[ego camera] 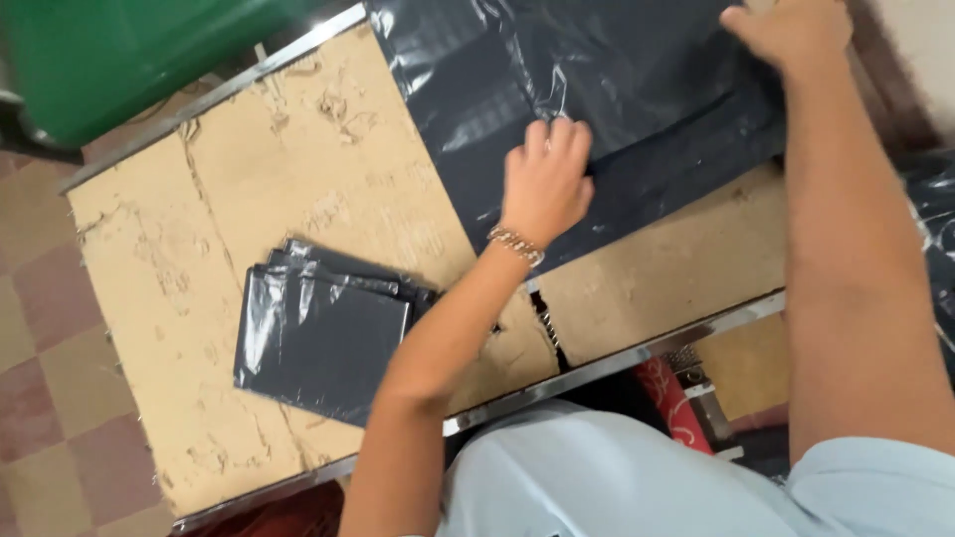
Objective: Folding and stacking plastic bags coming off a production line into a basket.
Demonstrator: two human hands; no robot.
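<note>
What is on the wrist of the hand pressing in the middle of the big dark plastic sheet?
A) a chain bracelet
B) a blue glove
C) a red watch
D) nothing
A: a metal chain bracelet circles the wrist of the left hand, which lies flat on the dark plastic sheet.

A large dark grey plastic bag [617, 89] lies spread flat on the far part of the bench [328, 149], glossy and creased, with pale glints along its wrinkles. Its near portion is folded over, forming a straight doubled band that runs slantwise toward the right edge. Its left edge runs straight and slantwise across the cardboard-covered top. The far end passes out of view at the top.
</note>
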